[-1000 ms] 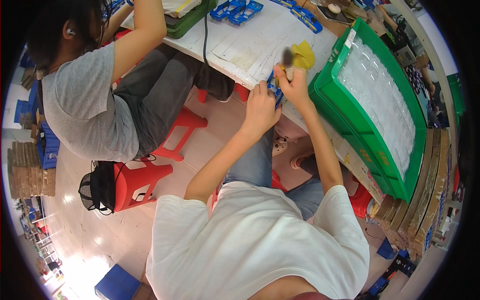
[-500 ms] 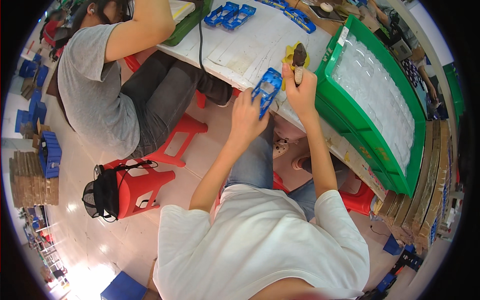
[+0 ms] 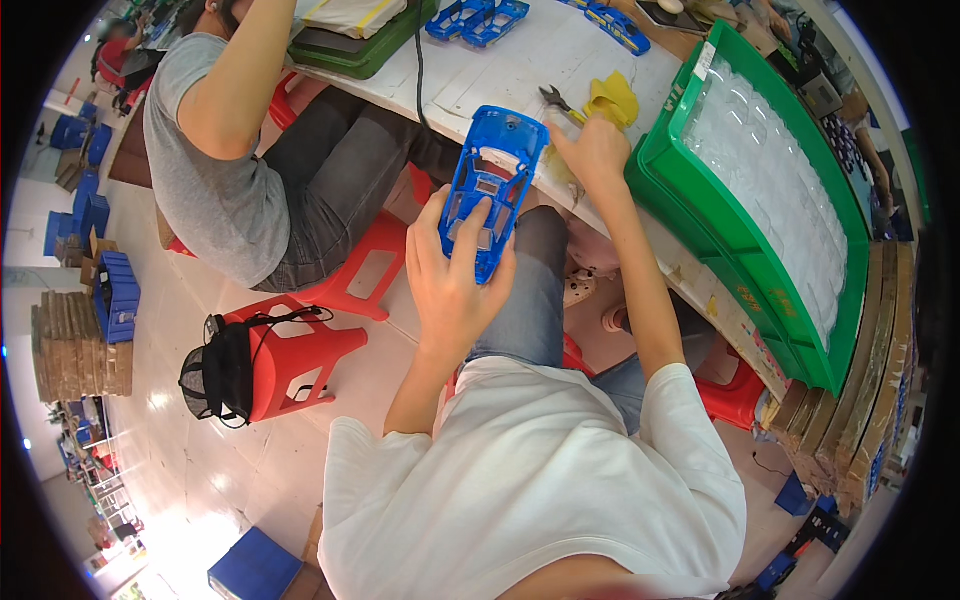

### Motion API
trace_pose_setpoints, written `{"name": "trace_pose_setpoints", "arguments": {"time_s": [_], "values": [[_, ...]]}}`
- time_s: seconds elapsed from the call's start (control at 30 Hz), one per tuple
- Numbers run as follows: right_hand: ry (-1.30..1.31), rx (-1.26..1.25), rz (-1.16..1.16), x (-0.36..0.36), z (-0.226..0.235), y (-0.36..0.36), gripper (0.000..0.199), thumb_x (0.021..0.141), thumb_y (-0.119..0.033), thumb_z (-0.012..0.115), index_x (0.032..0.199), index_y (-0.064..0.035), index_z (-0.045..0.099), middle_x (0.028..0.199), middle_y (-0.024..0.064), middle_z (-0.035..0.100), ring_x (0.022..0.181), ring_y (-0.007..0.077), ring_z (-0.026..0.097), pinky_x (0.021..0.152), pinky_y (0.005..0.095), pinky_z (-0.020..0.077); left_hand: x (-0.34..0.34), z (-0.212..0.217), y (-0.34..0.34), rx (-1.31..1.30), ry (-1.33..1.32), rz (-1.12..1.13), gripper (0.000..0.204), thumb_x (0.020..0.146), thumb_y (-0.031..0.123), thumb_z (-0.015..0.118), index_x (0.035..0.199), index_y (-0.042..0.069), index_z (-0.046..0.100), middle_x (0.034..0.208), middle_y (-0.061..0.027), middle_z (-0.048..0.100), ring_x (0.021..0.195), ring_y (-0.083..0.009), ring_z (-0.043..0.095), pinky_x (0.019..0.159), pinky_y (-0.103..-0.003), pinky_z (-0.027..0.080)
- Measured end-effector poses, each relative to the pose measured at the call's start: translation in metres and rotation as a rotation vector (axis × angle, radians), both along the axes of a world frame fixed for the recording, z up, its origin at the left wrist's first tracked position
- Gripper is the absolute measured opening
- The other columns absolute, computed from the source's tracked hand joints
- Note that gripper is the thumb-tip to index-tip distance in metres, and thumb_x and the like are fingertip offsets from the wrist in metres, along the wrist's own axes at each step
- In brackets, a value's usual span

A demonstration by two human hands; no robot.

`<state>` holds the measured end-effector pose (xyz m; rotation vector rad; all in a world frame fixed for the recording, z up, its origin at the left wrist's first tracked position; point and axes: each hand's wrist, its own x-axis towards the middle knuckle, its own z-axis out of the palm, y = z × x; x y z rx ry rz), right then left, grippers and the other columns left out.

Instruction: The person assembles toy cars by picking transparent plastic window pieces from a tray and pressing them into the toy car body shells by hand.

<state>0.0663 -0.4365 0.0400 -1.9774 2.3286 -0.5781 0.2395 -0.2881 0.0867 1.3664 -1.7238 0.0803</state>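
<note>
Looking down from the head camera: my left hand (image 3: 455, 285) is up in front of me with its fingers (image 3: 478, 228) wrapped around the lower end of a blue plastic toy car shell (image 3: 492, 190), thumb on one side, the others spread across its hollow inner face, so the shell is held clear above my lap with its far end reaching the edge of the white worktop (image 3: 500, 60). My right hand (image 3: 592, 152) is stretched out to that worktop edge, just beside the shell's top end; its fingers are curled together, and I cannot tell whether they pinch anything. Just past that hand lie a pair of pliers (image 3: 552, 99) and a yellow cloth (image 3: 612, 98), close to each other. To the right stands a big green crate (image 3: 745, 250) filled with clear plastic trays (image 3: 775, 170). Farther back on the worktop are more blue car shells (image 3: 478, 18). On my left another person in a grey shirt (image 3: 215, 180) sits at the same worktop, beside a red plastic stool (image 3: 305, 350) with a black bag (image 3: 225, 365) hanging off it. Stacked cardboard (image 3: 75, 340) stands on the floor at the far left.
</note>
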Motion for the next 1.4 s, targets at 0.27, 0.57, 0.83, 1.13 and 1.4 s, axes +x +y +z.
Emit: {"name": "trace_pose_setpoints", "arguments": {"time_s": [0.27,0.57,0.83,1.13,1.4], "values": [[-1.565,0.148,0.623,0.001,0.051,0.076,0.034,0.087,-0.030,0.045,0.098,0.0004,0.055,0.077,0.0024,0.054,0.069,0.0092,0.048,0.059,0.0232,0.0386,-0.017,0.002,-0.009,-0.025,0.051,-0.087,0.037,0.063,0.010,0.068,0.098,0.005,0.059,0.109,-0.0189,0.044,0.095,-0.0309,0.048,0.077,-0.036,0.042],[-1.562,0.018,0.568,-0.016,0.028,0.120,0.040,0.086,-0.021,0.047,0.120,-0.0010,0.041,0.092,0.0023,0.050,0.070,0.0054,0.043,0.058,0.0191,0.0355,-0.039,-0.005,-0.033,0.106,0.215,-0.381,0.028,0.067,0.009,0.066,0.092,-0.001,0.059,0.099,-0.0168,0.048,0.089,-0.0286,0.050,0.077,-0.034,0.041],[-1.197,0.018,0.810,-0.051,0.068,0.194,0.037,0.077,-0.012,0.053,0.113,-0.0023,0.050,0.104,0.0068,0.051,0.076,0.0120,0.051,0.064,0.0230,0.0405,-0.032,-0.065,-0.208,0.043,-0.005,-0.300,0.025,0.069,0.018,0.065,0.086,0.001,0.057,0.087,-0.0178,0.053,0.083,-0.0337,0.051,0.075,-0.038,0.040],[-1.188,-0.256,1.016,-0.127,0.139,0.286,0.029,0.071,-0.011,0.058,0.096,0.0018,0.057,0.090,0.0139,0.061,0.076,0.0246,0.060,0.064,0.0319,0.0472,-0.039,-0.080,-0.323,0.127,-0.245,-0.197,0.039,0.066,0.031,0.066,0.093,0.005,0.058,0.092,-0.0199,0.054,0.088,-0.0353,0.049,0.078,-0.040,0.040],[-0.156,-0.970,-0.171,-0.220,0.173,0.361,0.019,0.074,-0.015,0.056,0.086,-0.0005,0.058,0.082,0.0098,0.059,0.073,0.0197,0.055,0.064,0.0296,0.0428,-0.150,0.017,-0.241,-0.158,-0.049,-0.420,0.022,0.076,0.013,0.057,0.096,0.004,0.055,0.094,-0.0142,0.053,0.093,-0.0295,0.047,0.080,-0.038,0.036]]}}
